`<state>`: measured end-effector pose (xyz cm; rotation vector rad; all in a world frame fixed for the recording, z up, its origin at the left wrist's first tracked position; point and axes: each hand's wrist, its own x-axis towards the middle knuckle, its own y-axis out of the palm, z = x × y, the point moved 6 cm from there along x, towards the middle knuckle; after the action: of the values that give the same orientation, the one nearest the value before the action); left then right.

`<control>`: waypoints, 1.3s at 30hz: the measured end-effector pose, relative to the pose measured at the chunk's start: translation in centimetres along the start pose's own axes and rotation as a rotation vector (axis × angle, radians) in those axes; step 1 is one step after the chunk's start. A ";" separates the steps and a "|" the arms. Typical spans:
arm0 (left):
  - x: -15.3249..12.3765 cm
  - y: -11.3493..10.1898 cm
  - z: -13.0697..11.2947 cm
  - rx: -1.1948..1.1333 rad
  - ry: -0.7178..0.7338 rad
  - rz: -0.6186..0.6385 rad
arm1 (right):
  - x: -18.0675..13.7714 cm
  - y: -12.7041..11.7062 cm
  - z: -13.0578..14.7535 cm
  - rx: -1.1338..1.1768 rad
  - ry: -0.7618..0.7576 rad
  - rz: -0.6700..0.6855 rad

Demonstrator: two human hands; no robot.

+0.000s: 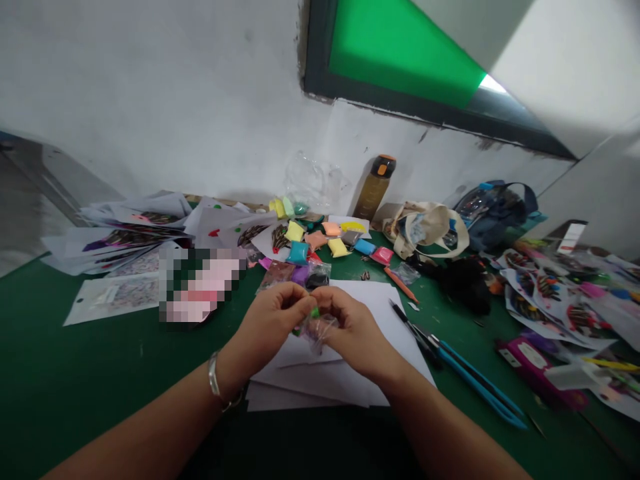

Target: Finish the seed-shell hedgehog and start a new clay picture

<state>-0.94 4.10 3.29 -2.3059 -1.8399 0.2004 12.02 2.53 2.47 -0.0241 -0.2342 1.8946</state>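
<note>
Packet (321,332), clear plastic with some green, located between the hands; left hand (273,319) and right hand (353,328) both pinching it at the fingertips. White sheets (320,385) beneath the hands; coloured packets (339,247) beyond them; blue-handled tool (483,383) right of right hand.

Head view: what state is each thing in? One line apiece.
Clear packet: crumpled; sealed or open, unclear.
Left hand: fingers closed, pinching the packet.
Right hand: fingers closed, holding the packet.
White sheets: stacked, edges uneven.
Bottle: lid on.
Small coloured packets: loosely scattered.
Black pen: lying down.
Blue tool: lying down, unheld.
</note>
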 end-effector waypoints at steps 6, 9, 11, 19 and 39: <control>0.0 0.1 -0.3 0.023 0.011 0.002 | 0.0 -0.1 -0.1 0.117 0.067 -0.088; 0.0 -0.2 -0.5 -0.020 0.020 -0.023 | 0.1 -0.5 -0.5 0.211 0.120 -0.106; -0.1 -0.4 -0.4 -0.061 0.018 -0.045 | 0.2 -0.8 -0.7 0.235 0.133 -0.096; -0.1 -0.2 0.2 -0.072 -0.002 -0.053 | -0.1 -0.6 0.8 0.099 0.037 0.003; -0.1 0.5 0.2 -0.186 0.010 -0.001 | -0.2 -1.0 1.0 0.048 0.028 -0.003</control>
<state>-0.53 3.95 2.96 -2.4208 -1.9295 0.0183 12.85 2.55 3.55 -0.0180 -0.1689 1.8954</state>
